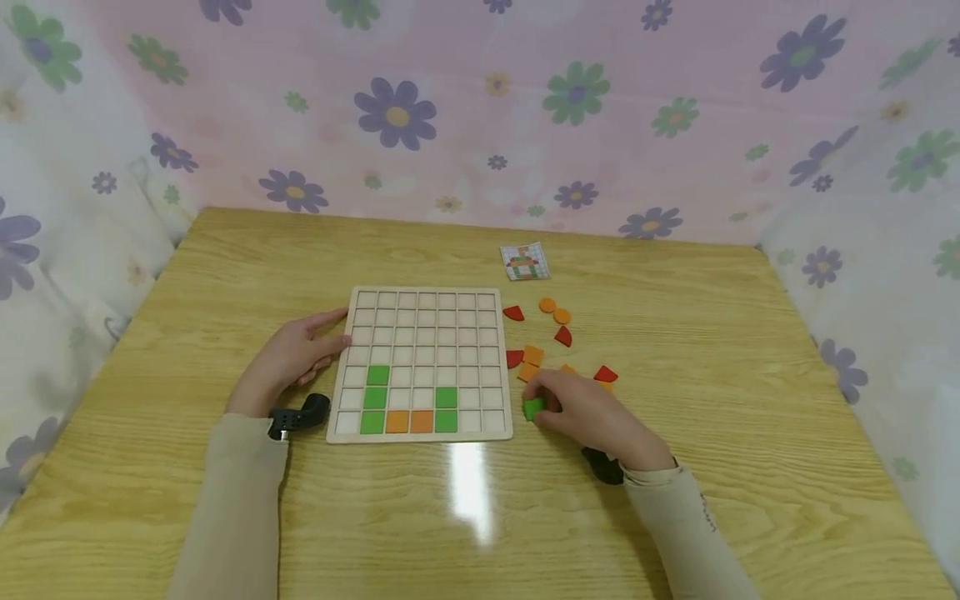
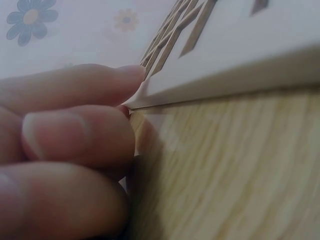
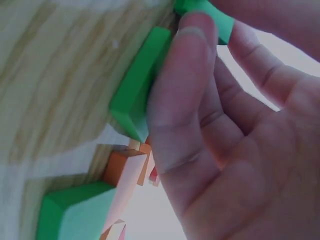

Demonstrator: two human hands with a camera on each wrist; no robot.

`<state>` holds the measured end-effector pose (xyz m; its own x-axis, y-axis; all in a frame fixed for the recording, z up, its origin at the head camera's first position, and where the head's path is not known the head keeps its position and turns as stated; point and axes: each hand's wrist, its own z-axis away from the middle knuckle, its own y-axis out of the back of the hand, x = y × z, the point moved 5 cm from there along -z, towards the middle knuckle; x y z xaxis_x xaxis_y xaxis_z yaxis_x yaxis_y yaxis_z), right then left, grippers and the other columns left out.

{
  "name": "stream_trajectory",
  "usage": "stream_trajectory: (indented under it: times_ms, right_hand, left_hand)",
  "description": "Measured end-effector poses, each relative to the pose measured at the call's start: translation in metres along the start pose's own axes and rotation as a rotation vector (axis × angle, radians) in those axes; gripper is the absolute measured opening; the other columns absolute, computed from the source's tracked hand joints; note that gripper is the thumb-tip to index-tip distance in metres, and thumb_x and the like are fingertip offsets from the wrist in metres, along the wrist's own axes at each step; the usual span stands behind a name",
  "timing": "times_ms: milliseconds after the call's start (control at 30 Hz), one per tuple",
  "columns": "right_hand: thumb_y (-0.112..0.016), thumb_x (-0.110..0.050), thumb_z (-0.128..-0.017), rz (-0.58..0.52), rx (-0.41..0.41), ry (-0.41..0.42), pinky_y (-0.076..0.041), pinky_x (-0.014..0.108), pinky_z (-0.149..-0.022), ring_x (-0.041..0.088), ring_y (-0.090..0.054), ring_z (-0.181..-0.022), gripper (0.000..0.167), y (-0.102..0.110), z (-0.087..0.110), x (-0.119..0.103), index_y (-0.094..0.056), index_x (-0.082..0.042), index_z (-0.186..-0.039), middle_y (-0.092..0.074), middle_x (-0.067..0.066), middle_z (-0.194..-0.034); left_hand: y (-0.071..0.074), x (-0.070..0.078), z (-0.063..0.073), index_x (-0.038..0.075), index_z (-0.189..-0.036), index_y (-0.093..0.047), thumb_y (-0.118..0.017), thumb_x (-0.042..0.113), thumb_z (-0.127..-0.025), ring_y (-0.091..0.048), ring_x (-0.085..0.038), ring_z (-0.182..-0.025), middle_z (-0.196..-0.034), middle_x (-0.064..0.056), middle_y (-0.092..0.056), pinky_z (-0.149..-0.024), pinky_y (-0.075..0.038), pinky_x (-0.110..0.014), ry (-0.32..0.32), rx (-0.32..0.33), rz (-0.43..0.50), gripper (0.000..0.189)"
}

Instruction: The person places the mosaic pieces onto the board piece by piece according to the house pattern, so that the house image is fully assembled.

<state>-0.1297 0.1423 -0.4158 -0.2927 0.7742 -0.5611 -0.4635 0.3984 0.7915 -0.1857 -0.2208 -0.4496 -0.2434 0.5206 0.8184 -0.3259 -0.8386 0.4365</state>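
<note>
A wooden grid board point(image 1: 431, 356) lies on the table, with several green square tiles point(image 1: 377, 376) and two orange ones point(image 1: 397, 422) set in its lower cells. At its left edge rests my left hand point(image 1: 295, 354), index finger and thumb touching the rim; the left wrist view shows the fingertips against the board's side point(image 2: 235, 75). To the right of the board, my right hand point(image 1: 592, 412) pinches a green square tile point(image 3: 222, 22) between thumb and fingers. Another green tile point(image 3: 140, 82) is close beside the thumb in the right wrist view.
Red quarter-circle pieces point(image 1: 563, 336), orange round pieces point(image 1: 555, 311) and orange squares point(image 1: 532, 356) are scattered right of the board. A small pattern card point(image 1: 524, 262) lies behind them. Flowered cloth point(image 1: 480, 125) hangs around the wooden table point(image 1: 360, 517).
</note>
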Motion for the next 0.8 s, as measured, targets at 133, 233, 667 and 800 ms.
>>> stream_trajectory:
  times_ms: [133, 233, 667, 800]
  right_hand:
    - [-0.065, -0.019, -0.083, -0.011, 0.002, 0.008, -0.043, 0.027, -0.065, 0.008, -0.050, -0.072, 0.015, -0.001, -0.002, 0.002, -0.059, -0.023, -0.096, -0.054, -0.013, -0.082]
    - [-0.063, -0.023, -0.084, -0.016, 0.009, 0.017, -0.043, 0.027, -0.069, 0.006, -0.051, -0.075, 0.014, -0.002, -0.004, 0.003, -0.061, -0.024, -0.098, -0.056, -0.015, -0.087]
    - [-0.056, -0.025, -0.088, -0.100, 0.087, 0.064, -0.044, 0.028, -0.071, 0.007, -0.051, -0.080, 0.018, 0.005, -0.014, -0.004, -0.063, -0.028, -0.104, -0.056, -0.015, -0.090]
    - [-0.057, -0.026, -0.088, -0.093, 0.071, 0.028, -0.044, 0.027, -0.067, 0.007, -0.052, -0.076, 0.023, 0.005, -0.016, -0.005, -0.061, -0.025, -0.110, -0.057, -0.014, -0.087]
  left_hand:
    - [-0.001, -0.002, 0.000, 0.034, -0.137, -0.034, -0.057, 0.046, -0.084, -0.035, -0.011, -0.037, -0.056, -0.003, -0.045, -0.036, -0.037, -0.028, -0.003, 0.004, 0.014, 0.059]
    - [-0.001, -0.002, 0.000, 0.035, -0.136, -0.035, -0.058, 0.046, -0.083, -0.035, -0.012, -0.037, -0.055, -0.003, -0.045, -0.036, -0.036, -0.028, 0.003, 0.008, 0.014, 0.059]
    - [0.000, 0.000, -0.001, 0.034, -0.137, -0.034, -0.058, 0.045, -0.083, -0.034, -0.011, -0.036, -0.054, -0.002, -0.044, -0.035, -0.035, -0.029, -0.011, 0.012, 0.017, 0.060]
    - [-0.001, -0.002, 0.001, 0.033, -0.138, -0.033, -0.059, 0.044, -0.083, -0.035, -0.012, -0.035, -0.054, -0.003, -0.044, -0.036, -0.036, -0.030, -0.003, 0.003, 0.032, 0.062]
